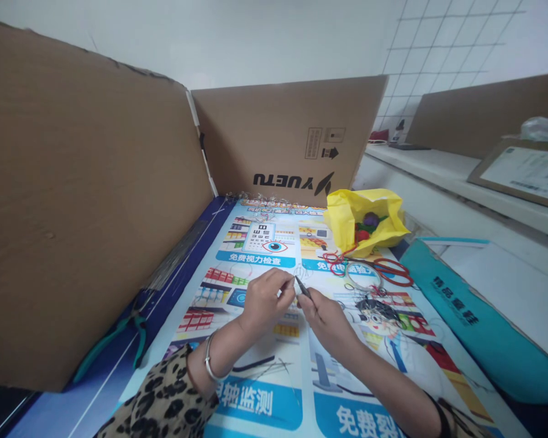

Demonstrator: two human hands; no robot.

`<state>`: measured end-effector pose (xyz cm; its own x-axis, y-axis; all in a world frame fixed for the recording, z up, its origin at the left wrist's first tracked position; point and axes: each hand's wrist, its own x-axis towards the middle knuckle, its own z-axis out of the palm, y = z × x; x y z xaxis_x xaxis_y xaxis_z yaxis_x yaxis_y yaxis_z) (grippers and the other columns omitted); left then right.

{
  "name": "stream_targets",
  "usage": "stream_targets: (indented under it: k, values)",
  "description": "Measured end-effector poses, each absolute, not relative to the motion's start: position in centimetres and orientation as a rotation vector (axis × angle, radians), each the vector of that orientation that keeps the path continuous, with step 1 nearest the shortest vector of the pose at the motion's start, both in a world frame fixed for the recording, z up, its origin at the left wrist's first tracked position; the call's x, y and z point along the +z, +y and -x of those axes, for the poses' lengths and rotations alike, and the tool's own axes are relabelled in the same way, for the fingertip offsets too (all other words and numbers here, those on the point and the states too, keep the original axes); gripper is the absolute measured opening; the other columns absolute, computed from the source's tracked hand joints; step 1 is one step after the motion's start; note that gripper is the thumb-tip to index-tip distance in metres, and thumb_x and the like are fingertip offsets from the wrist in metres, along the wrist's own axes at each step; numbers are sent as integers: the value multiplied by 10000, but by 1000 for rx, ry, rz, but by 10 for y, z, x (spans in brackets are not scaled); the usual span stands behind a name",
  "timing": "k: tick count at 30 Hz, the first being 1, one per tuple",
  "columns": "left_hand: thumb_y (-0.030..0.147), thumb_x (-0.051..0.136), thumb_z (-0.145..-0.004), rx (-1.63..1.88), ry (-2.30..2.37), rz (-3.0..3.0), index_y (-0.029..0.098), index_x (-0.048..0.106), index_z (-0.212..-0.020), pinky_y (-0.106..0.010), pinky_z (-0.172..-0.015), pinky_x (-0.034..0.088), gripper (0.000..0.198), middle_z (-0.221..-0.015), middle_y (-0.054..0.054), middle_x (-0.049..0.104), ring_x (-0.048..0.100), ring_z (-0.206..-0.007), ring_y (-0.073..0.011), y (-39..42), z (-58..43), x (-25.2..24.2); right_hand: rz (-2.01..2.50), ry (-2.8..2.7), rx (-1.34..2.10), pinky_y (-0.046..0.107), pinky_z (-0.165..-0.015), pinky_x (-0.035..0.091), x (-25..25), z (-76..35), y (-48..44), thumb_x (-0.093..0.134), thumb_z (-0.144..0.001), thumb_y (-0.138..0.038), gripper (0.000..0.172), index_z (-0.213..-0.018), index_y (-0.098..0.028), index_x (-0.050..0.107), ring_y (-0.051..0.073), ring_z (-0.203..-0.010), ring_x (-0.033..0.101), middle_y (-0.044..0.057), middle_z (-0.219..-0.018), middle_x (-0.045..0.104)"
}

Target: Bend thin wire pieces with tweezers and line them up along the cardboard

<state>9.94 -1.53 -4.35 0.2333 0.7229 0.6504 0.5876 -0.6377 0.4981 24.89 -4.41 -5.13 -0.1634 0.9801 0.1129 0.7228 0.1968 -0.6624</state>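
Observation:
In the middle of the head view, my left hand [270,299] is closed in a pinch, with what looks like a thin wire [301,269] at its fingertips. My right hand [325,319] is wrapped round a dark, tapered tool [303,287] that looks like needle-nose pliers; its handles are hidden in the palm. The tool's tip meets the left fingertips. Below the hands, several thin, straight pieces of wire [274,367] lie on the printed sheet [305,365].
Teal-handled pliers [134,328] and a bundle of wires [176,258] lie at left. A yellow bag [347,213] holds coloured balls. Near it are red-handled scissors [395,272] and red cord [333,263]. Cardboard panels [274,134] and a teal box [466,316] flank the surface.

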Motion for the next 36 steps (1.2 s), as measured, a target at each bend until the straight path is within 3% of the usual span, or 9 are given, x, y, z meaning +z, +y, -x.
stream_targets:
  k: [7,18,24,36]
  values:
    - [112,455,-776,1344,1276,-2381,185,563,-764,-228,-653,405,131,-729,-9,606,541,-698,-115,-15,-99,-45,1672,-2020,552,246,-550,297,-49,-249,-43,255,-888,-432,301,-740,-218,408,160,-603,515,20,-656,570]
    - [208,390,-854,952,1266,-2488,185,543,-747,-230,-611,396,188,-728,-9,606,544,-675,-122,-13,-87,-16,1847,-2243,308,264,-564,302,-38,-250,-44,300,-905,-375,290,-892,-184,518,208,-749,617,90,-857,665]
    - [217,386,-861,828,1276,-2574,184,546,-754,-235,-634,397,195,-736,-10,603,554,-701,-131,-11,-82,-12,1863,-2398,131,277,-544,324,-38,-253,-42,276,-909,-404,342,-919,-174,529,229,-738,632,109,-860,668]
    - [149,398,-810,577,1274,-2822,187,551,-738,-235,-568,370,173,-703,-28,596,557,-671,-154,-11,-81,-11,1781,-2541,-19,290,-547,383,-35,-263,-45,384,-877,-396,277,-884,-176,551,252,-657,638,116,-723,661]
